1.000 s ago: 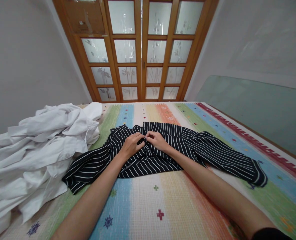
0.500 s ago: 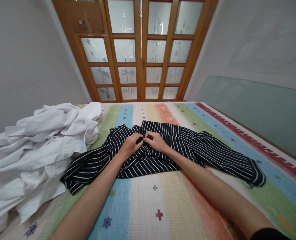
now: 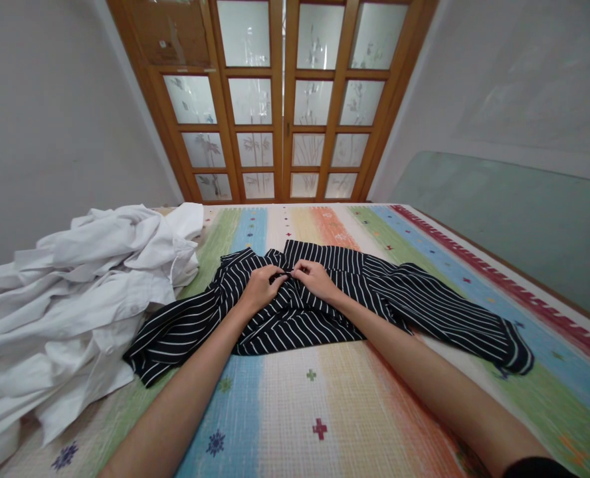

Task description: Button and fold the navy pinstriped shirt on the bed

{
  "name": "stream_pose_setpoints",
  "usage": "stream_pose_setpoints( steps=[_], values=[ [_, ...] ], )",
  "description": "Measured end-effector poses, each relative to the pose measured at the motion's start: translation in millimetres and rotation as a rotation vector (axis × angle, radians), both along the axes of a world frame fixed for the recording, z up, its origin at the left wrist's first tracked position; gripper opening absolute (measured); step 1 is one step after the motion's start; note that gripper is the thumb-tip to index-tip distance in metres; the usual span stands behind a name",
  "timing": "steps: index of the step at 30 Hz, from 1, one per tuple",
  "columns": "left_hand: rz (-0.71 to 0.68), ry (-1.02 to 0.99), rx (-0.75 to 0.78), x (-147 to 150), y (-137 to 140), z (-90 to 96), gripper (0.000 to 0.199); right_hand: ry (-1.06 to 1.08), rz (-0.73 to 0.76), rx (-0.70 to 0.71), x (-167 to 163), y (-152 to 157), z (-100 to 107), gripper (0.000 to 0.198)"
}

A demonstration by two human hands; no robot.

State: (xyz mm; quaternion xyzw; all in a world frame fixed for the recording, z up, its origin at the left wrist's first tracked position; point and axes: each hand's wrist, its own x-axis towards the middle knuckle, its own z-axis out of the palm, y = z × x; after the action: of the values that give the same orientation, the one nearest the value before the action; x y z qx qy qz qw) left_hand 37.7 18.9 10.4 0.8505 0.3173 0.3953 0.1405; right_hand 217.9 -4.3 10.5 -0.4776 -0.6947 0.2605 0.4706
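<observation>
A black shirt with white stripes [image 3: 319,325] lies spread in front of me, its sleeves reaching out to the left and right. My left hand [image 3: 262,287] pinches the cloth near the middle of the shirt, thumb and fingers together. Close beside it, my right hand [image 3: 315,279] also pinches the fabric at the same central spot. The fingertips of both hands almost meet. Whatever small detail lies between them, such as a button, is too small to make out.
A heap of white shirts [image 3: 96,285] is piled on the left, touching the striped left sleeve. Everything lies on a colourful striped cover [image 3: 295,405]. A pale green panel [image 3: 504,219] borders the right side. Wooden doors with glass panes [image 3: 282,99] stand behind.
My right hand's fingers have drawn closer together and shifted slightly right at the shirt's middle. The left hand stays almost in place. The shirt lies as before.
</observation>
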Motion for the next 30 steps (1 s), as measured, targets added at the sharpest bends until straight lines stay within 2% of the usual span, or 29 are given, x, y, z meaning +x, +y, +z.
stream_pose_setpoints(
  steps=[8, 17, 21, 26, 30],
  values=[
    [-0.085, -0.019, 0.003, -2.1, 1.5, 2.3, 0.012, -0.104, 0.008, 0.030, -0.9, -3.5, 0.8, 0.012],
    [-0.075, -0.061, -0.091, -0.5, 0.5, 4.6, 0.013, -0.112, -0.101, 0.061, -4.8, -7.0, 5.8, 0.013],
    [-0.039, -0.076, -0.094, 0.5, 0.5, 2.4, 0.011, -0.092, -0.041, 0.079, -6.1, -11.0, 8.1, 0.003],
    [-0.041, -0.050, -0.071, 0.8, 0.5, 0.3, 0.010, -0.110, -0.034, 0.104, -5.5, -10.8, 6.6, 0.007],
    [-0.061, -0.027, -0.022, 1.4, 0.9, -0.8, 0.014, -0.045, -0.021, 0.085, -3.7, -7.7, 4.2, 0.011]
  ],
)
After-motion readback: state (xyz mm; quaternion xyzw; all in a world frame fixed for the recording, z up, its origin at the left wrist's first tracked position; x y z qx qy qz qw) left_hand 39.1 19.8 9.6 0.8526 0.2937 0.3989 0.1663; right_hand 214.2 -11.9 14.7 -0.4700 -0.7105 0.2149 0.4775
